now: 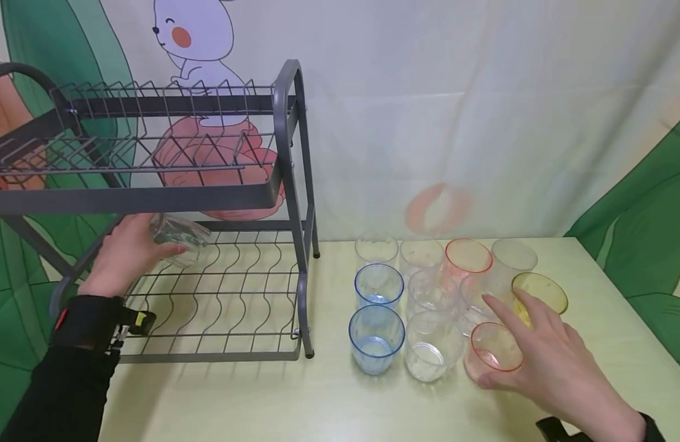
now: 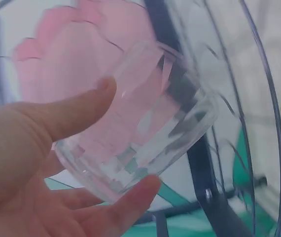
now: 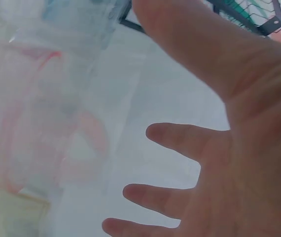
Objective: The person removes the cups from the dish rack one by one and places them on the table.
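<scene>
Left hand (image 1: 131,252) grips clear cup (image 1: 179,236) between rack (image 1: 284,184) tiers. Right hand (image 1: 544,356), fingers spread, touches pink cup (image 1: 491,353) at cluster edge; bare table (image 1: 610,344) beside.

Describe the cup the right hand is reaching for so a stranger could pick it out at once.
Start at the grey dish rack on the pale yellow table, then look right to the cluster of upright plastic cups. In the row nearest the viewer, the red-rimmed cup stands rightmost, under the right hand. Its front-row neighbours are blue and clear; the other red-rimmed cup stands at the back.
</scene>
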Available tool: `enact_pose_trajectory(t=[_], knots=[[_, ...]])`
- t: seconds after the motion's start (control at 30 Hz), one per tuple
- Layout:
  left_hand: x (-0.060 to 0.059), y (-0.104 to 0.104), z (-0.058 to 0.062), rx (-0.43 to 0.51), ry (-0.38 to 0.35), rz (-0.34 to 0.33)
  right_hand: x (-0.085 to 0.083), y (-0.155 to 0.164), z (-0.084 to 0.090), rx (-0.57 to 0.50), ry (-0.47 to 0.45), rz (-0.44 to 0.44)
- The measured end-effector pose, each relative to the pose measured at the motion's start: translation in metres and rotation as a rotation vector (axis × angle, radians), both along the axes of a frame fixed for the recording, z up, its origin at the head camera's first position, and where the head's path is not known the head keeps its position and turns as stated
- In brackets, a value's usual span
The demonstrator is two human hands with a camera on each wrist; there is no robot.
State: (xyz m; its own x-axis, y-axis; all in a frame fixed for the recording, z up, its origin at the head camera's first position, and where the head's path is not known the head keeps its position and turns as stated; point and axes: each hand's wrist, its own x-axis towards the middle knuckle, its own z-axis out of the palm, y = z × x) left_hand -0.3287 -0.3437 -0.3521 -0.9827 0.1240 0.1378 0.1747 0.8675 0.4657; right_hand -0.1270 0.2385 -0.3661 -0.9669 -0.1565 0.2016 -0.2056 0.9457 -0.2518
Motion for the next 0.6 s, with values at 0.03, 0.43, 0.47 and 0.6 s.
enact_pose_trajectory(t=[0.03, 0.43, 0.47, 0.6], knots=[[-0.003, -0.004, -0.006, 0.036, -0.025, -0.008, 0.000, -0.002, 0.002, -0.003, 0.011, 0.013], [0.038, 0.022, -0.001, 0.280, -0.191, -0.062, 0.001, -0.029, 0.021, -0.009, 0.114, 0.136], [0.049, 0.032, 0.011, 0.330, -0.228, -0.075, 0.001, -0.031, 0.022, -0.015, 0.120, 0.146], [0.076, 0.053, 0.028, 0.465, -0.322, -0.106, -0.001, -0.041, 0.025, -0.043, 0.129, 0.188]])
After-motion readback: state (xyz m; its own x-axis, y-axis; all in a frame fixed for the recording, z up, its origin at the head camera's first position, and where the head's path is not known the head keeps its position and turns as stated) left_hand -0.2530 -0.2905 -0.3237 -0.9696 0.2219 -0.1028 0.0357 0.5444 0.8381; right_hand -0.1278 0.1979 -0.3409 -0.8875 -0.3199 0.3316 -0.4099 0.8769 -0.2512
